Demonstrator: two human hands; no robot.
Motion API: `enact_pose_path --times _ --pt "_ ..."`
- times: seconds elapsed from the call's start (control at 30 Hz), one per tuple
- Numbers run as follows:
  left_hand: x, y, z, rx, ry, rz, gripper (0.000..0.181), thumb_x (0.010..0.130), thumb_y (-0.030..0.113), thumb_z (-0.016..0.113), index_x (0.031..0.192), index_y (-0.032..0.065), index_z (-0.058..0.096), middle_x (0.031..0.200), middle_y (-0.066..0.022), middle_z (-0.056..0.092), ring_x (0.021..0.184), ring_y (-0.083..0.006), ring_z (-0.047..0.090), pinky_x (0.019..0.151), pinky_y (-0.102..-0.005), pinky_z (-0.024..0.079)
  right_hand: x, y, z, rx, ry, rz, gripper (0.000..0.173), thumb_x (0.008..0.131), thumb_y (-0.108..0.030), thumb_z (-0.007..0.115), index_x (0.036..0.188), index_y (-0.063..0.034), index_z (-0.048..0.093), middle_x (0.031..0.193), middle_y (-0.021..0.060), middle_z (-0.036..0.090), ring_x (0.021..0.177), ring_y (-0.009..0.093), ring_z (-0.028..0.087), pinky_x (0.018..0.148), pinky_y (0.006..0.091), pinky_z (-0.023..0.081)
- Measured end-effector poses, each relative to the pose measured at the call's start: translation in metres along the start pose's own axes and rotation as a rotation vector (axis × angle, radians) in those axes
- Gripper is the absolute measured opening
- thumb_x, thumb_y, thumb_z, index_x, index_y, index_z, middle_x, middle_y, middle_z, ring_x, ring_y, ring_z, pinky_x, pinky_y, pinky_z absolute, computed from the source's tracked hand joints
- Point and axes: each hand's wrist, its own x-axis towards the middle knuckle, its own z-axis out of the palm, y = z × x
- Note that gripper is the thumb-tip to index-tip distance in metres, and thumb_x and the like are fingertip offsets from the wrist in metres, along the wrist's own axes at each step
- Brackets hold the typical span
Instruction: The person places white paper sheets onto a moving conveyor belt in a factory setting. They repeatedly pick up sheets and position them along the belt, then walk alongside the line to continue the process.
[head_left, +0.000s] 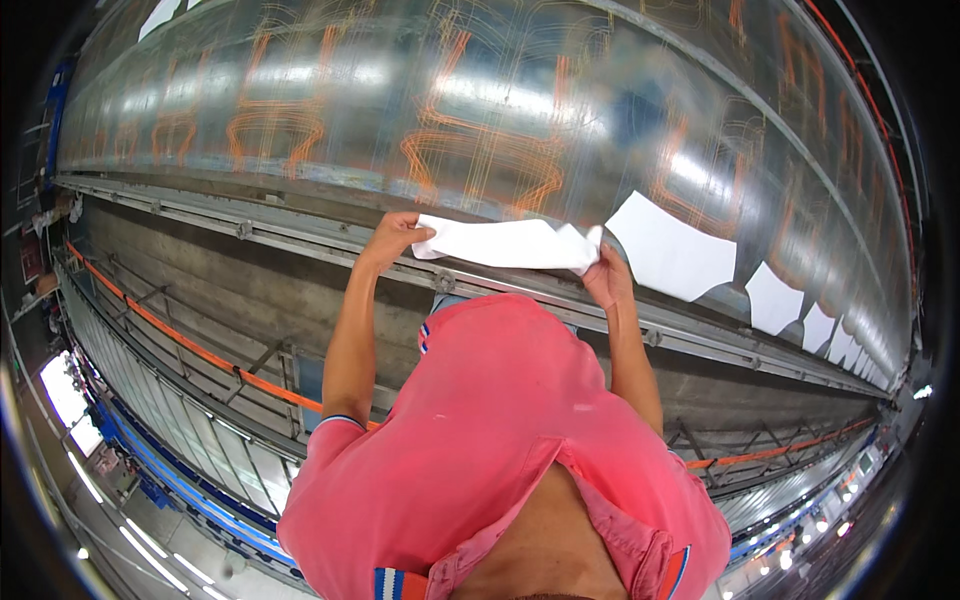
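Observation:
A white fabric piece (495, 241) is stretched between my two hands, above the near edge of a long metal-topped table (345, 142). My left hand (395, 238) pinches its left end between thumb and fingers. The right end, bunched and curled, is gripped by my right hand (609, 276). Just right of that hand, a flat white cut fabric panel (675, 247) lies on the table. Orange and yellow outline marks cover the table surface around it.
More white panels (775, 298) lie in a row along the table's near edge to the right. A metal rail (300, 236) runs along that edge. Behind me are an orange bar (195, 346) and another long table. A white piece (159, 18) lies at the far left.

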Motion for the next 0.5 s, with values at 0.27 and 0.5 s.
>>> enact_pose_path --times 0.27,0.5 --pt "-0.006 0.017 -0.025 0.025 0.093 0.041 0.02 0.085 0.007 0.071 0.103 -0.0028 0.071 0.09 -0.0044 0.071 0.078 -0.009 0.061 0.072 -0.0256 0.047 0.008 0.023 0.01 -0.184 -0.169 -0.006 0.048 0.082 0.006 0.048 0.129 0.01 0.043 0.131 0.0197 0.053 0.122 0.03 0.054 0.105 0.0445 0.046" --pt "-0.022 0.032 -0.052 0.106 0.107 0.074 0.021 0.084 0.008 0.072 0.102 -0.003 0.072 0.089 -0.0046 0.07 0.078 -0.0093 0.061 0.071 -0.0257 0.046 0.013 0.042 0.039 -0.166 -0.127 0.082 0.034 0.09 -0.001 0.055 0.123 0.0074 0.049 0.121 0.017 0.06 0.112 0.024 0.06 0.101 0.0395 0.049"
